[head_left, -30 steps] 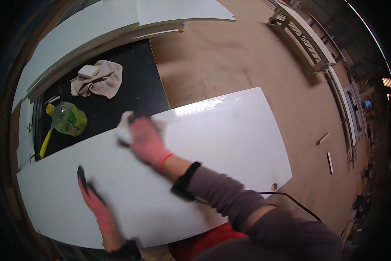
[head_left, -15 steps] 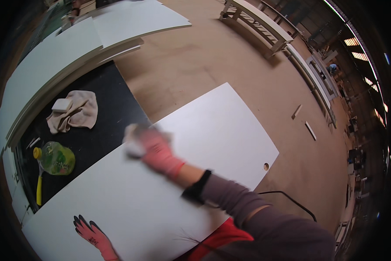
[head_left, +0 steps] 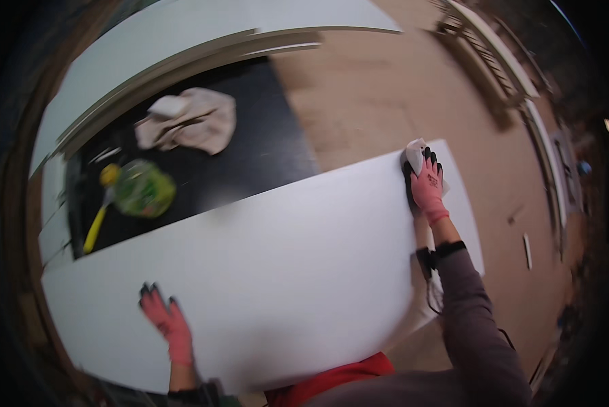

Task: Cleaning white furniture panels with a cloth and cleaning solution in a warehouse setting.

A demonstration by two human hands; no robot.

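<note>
Pink, black-tipped glove over bunched white cloth (head_left: pixel 415 154): the right hand (head_left: pixel 427 182) covers it, though whether the fingers clench or merely press cannot be told. That cloth lies near the far right corner of a broad, smooth white panel (head_left: pixel 284 271). Open, fingers spread, the similarly gloved left hand (head_left: pixel 165 322) is over the panel's left part. This looks like a wiping pass; the next move calls for even pressure near the edge. Beyond sit a crumpled beige cloth (head_left: pixel 206 122) and a clear, yellow-capped plastic bottle (head_left: pixel 147 190).
</note>
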